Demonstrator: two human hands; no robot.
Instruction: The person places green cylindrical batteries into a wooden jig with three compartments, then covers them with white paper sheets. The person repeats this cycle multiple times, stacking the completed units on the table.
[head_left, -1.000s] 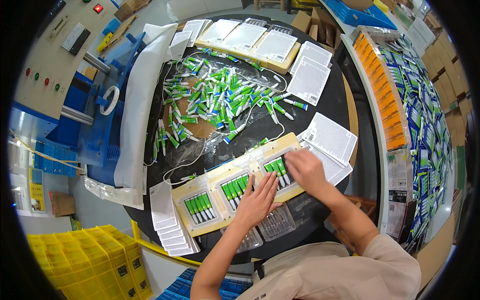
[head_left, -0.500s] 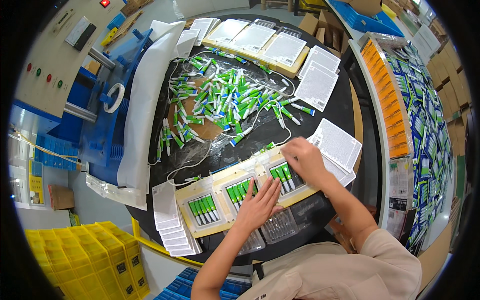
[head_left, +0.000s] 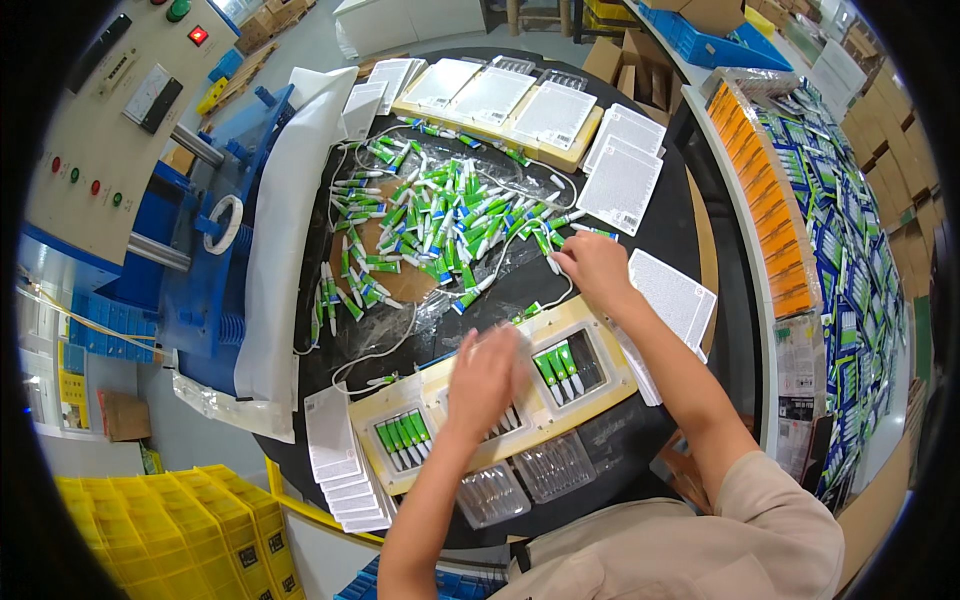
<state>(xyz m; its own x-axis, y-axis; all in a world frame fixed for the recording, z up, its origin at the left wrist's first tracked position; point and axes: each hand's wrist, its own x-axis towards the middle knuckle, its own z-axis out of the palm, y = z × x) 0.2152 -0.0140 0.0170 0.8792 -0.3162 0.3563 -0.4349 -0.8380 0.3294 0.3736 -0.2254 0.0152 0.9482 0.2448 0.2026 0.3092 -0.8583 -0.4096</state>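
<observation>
A cream-yellow tray (head_left: 533,424) with three windowed compartments lies on the near part of the black round table. Small green-and-white tubes (head_left: 404,436) stand side by side in the left compartment; three tubes (head_left: 558,371) are in the right one, which has room at its right side. My left hand (head_left: 485,378) is over the middle compartment, smeared by motion, and hides most of its tubes. Beyond the tray's right end, my right hand (head_left: 597,268) has its fingers pinched at the white end of a loose tube (head_left: 547,248) at the pile's edge.
A heap of loose tubes (head_left: 450,215) covers the table's middle, crossed by a white cord. Printed white cards (head_left: 335,440) are stacked left and right of the tray. Clear plastic blisters (head_left: 553,466) lie in front. A second tray (head_left: 560,150) stands behind, a blue press (head_left: 205,270) at left.
My right hand has moved from the right compartment up and away to the loose tubes. My left hand has lifted and shifted slightly left over the middle compartment. The view has shifted a little.
</observation>
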